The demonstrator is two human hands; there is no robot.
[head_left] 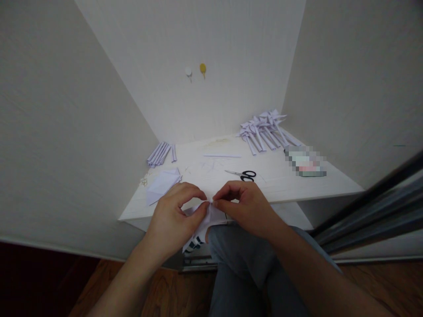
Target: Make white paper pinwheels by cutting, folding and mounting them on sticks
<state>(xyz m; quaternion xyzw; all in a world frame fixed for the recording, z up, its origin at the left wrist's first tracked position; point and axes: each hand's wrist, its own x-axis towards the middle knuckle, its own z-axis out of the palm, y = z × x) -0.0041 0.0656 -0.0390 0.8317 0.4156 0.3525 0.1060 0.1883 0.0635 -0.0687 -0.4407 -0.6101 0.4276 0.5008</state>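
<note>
While left hand [180, 209] and right hand [247, 206] pinch paper [215, 215], scissors [243, 175] lie beyond.

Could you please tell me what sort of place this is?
Probably a small craft corner, perhaps in a home, though I cannot be sure. A white shelf fits between close walls, holding scissors and paper rolls; the wood-look floor suggests a room indoors.
</note>
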